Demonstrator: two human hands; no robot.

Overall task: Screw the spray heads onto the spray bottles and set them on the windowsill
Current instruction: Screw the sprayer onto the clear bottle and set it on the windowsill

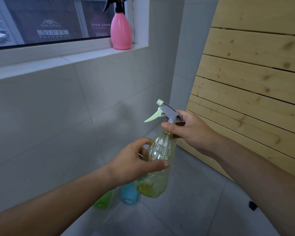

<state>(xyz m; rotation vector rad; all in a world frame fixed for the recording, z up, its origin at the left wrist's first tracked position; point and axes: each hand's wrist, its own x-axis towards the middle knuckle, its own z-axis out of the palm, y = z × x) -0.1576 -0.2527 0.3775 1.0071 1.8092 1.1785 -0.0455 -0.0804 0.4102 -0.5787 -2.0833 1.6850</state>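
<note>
The yellow-green spray bottle (157, 160) is steadied by left hand (136, 163) fingers clamped around it, so the spray head (167, 112), pinched at its collar by the right hand (192, 130), can be screwed on.

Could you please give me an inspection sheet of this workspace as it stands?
Surface: white windowsill bears one bottle at its right end; grey tiled floor below.
Job's things: pink spray bottle with black head stands upright on the sill; yellow-green clear bottle held in the air, its grey and green spray head seated on the neck.
Clutter: blue bottle and green bottle by the wall, partly hidden, heads not visible.
Grip: left hand holds the bottle body; right hand is at the collar.
Cables: nothing seen.
Surroundings: tiled wall, wooden slat panel on the right.
</note>
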